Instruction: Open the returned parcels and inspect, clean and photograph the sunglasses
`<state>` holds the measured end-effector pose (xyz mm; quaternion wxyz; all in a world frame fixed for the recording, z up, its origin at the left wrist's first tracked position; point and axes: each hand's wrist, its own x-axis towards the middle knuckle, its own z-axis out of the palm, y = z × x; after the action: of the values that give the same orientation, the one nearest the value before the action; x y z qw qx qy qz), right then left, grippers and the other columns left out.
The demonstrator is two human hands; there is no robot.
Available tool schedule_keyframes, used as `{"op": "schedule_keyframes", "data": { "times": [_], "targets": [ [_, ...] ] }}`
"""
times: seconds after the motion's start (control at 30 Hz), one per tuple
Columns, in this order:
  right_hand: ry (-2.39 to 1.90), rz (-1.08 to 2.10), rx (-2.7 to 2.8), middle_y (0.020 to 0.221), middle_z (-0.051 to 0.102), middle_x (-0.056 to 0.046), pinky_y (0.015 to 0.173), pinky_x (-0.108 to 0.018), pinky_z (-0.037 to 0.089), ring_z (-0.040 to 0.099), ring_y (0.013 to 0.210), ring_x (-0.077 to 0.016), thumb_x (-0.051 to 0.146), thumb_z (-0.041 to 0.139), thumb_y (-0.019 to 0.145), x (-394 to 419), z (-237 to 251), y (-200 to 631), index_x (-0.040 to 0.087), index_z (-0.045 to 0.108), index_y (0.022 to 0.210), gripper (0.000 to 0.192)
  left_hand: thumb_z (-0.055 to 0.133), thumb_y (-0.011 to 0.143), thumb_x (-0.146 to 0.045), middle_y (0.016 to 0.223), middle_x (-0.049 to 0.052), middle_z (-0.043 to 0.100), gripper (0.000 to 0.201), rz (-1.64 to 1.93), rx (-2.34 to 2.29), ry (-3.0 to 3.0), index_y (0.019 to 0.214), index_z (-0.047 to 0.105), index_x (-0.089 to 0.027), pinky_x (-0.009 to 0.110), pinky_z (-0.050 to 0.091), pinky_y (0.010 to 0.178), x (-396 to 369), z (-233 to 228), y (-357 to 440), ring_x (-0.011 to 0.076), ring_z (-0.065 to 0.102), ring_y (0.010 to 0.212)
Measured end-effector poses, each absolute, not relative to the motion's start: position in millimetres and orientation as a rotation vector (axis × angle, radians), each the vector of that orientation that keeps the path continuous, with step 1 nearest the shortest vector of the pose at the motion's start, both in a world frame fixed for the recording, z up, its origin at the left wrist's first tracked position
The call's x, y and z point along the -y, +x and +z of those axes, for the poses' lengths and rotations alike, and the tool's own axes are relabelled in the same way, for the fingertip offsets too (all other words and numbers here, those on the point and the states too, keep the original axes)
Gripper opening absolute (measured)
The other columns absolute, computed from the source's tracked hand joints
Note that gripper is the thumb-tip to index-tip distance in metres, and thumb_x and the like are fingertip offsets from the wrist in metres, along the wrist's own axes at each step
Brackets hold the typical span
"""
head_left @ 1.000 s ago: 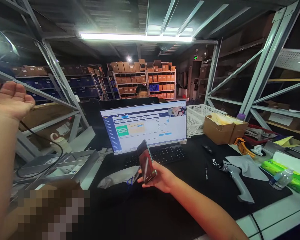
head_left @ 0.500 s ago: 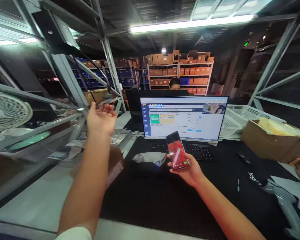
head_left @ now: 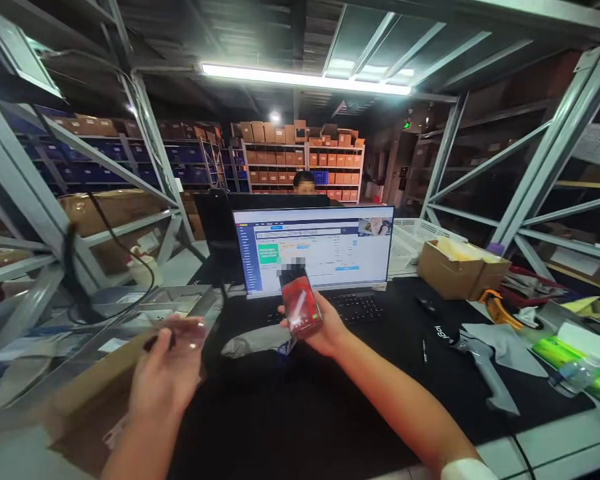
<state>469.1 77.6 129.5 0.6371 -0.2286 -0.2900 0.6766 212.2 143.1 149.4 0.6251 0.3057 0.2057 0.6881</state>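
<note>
My right hand point(head_left: 330, 327) holds a smartphone point(head_left: 300, 303) upright and slightly tilted in front of the monitor. The phone's screen is lit with a red picture. My left hand point(head_left: 167, 373) is low on the left, above an open cardboard box point(head_left: 90, 393), with its fingers curled and blurred. A small dark thing shows by its thumb; I cannot make out what it is. A black cable point(head_left: 153, 270) hangs in a loop just beyond that hand. Between the hands, a grey plastic-wrapped packet point(head_left: 255, 341) lies on the black desk mat point(head_left: 280, 427).
Behind the phone stand a monitor point(head_left: 315, 247) and a keyboard point(head_left: 360, 310). To the right are a mouse point(head_left: 427, 305), a pen point(head_left: 425, 351), a barcode scanner point(head_left: 487, 373), a cardboard box point(head_left: 450, 267) and a tape dispenser point(head_left: 497, 310). Metal rack posts point(head_left: 155, 147) frame the desk. A person sits beyond the monitor.
My left hand has come down from beside the hanging cable to above the box, and the cable is swinging. The view has turned right. My right hand keeps the phone up.
</note>
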Motion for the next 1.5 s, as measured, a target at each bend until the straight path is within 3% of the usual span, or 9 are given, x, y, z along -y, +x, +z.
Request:
{"op": "schedule_keyframes", "data": {
  "times": [0.1, 0.27, 0.43, 0.57, 0.67, 0.9, 1.17, 1.37, 1.5],
  "targets": [
    [-0.541, 1.534, 0.709, 0.103, 0.075, -0.009, 0.066, -0.032, 0.051, 0.075, 0.078, -0.0244, 0.055, 0.041, 0.098, -100, 152, 456, 0.016, 0.064, 0.118, 0.049, 0.093, 0.053, -0.048, 0.085, 0.0, 0.068, 0.043, 1.331, -0.469, 0.877, 0.087, 0.076, -0.028, 0.03, 0.058, 0.084, -130, 118, 215, 0.0206, 0.065, 0.088],
    [-0.516, 1.5, 0.821, 0.096, 0.075, -0.007, 0.068, -0.033, 0.053, 0.074, 0.075, -0.0223, 0.047, 0.038, 0.102, -138, 190, 429, 0.018, 0.061, 0.113, 0.039, 0.09, 0.06, -0.052, 0.082, 0.005, 0.068, 0.042, 0.919, -0.323, 0.988, 0.091, 0.077, -0.027, 0.037, 0.055, 0.084, -127, 71, 219, 0.0237, 0.065, 0.085],
    [-0.482, 1.509, 0.887, 0.098, 0.074, -0.008, 0.071, -0.033, 0.057, 0.076, 0.082, -0.0227, 0.046, 0.038, 0.103, -170, 227, 396, 0.016, 0.06, 0.105, 0.037, 0.094, 0.057, -0.048, 0.082, 0.008, 0.072, 0.049, 0.586, -0.202, 1.006, 0.096, 0.077, -0.023, 0.041, 0.049, 0.088, -126, 33, 224, 0.0276, 0.069, 0.089],
    [-0.449, 1.535, 0.956, 0.095, 0.074, -0.006, 0.075, -0.034, 0.058, 0.075, 0.078, -0.0208, 0.048, 0.049, 0.099, -187, 255, 373, 0.02, 0.06, 0.101, 0.03, 0.095, 0.06, -0.041, 0.085, 0.01, 0.075, 0.05, 0.361, -0.146, 1.089, 0.101, 0.076, -0.018, 0.036, 0.046, 0.087, -124, 12, 232, 0.0231, 0.07, 0.086],
    [-0.443, 1.532, 0.992, 0.088, 0.074, -0.004, 0.075, -0.034, 0.059, 0.074, 0.074, -0.0193, 0.044, 0.046, 0.102, -199, 275, 357, 0.021, 0.061, 0.094, 0.029, 0.096, 0.059, -0.036, 0.088, 0.012, 0.077, 0.05, 0.233, -0.173, 1.106, 0.1, 0.077, -0.016, 0.034, 0.046, 0.084, -125, 0, 240, 0.021, 0.07, 0.083],
    [-0.38, 1.503, 1.015, 0.079, 0.073, -0.003, 0.075, -0.032, 0.06, 0.073, 0.071, -0.0177, 0.042, 0.044, 0.103, -221, 308, 325, 0.019, 0.063, 0.088, 0.033, 0.099, 0.049, -0.037, 0.084, 0.008, 0.076, 0.056, 0.179, -0.265, 1.077, 0.095, 0.077, -0.015, 0.03, 0.044, 0.08, -129, -15, 248, 0.0195, 0.069, 0.079],
    [-0.262, 1.508, 0.979, 0.075, 0.072, -0.005, 0.071, -0.032, 0.062, 0.072, 0.072, -0.0186, 0.041, 0.047, 0.102, -230, 340, 300, 0.017, 0.064, 0.087, 0.032, 0.099, 0.041, -0.047, 0.078, 0.007, 0.073, 0.061, 0.186, -0.274, 1.128, 0.09, 0.078, -0.017, 0.036, 0.047, 0.083, -140, -37, 251, 0.0203, 0.067, 0.073],
    [-0.156, 1.613, 0.886, 0.072, 0.069, -0.005, 0.084, -0.038, 0.062, 0.07, 0.069, -0.0168, 0.034, 0.051, 0.101, -218, 366, 249, 0.016, 0.06, 0.082, 0.028, 0.089, 0.057, -0.054, 0.098, 0.014, 0.075, 0.049, 0.167, -0.197, 1.27, 0.097, 0.077, -0.029, 0.056, 0.044, 0.096, -138, -30, 246, 0.0382, 0.069, 0.105],
    [-0.077, 1.7, 0.919, 0.072, 0.068, -0.004, 0.088, -0.041, 0.061, 0.07, 0.067, -0.0164, 0.033, 0.045, 0.104, -215, 387, 218, 0.016, 0.06, 0.083, 0.031, 0.084, 0.064, -0.059, 0.106, 0.015, 0.075, 0.053, 0.151, -0.224, 1.303, 0.103, 0.075, -0.025, 0.062, 0.04, 0.103, -134, -15, 240, 0.038, 0.067, 0.112]
  ]
}}
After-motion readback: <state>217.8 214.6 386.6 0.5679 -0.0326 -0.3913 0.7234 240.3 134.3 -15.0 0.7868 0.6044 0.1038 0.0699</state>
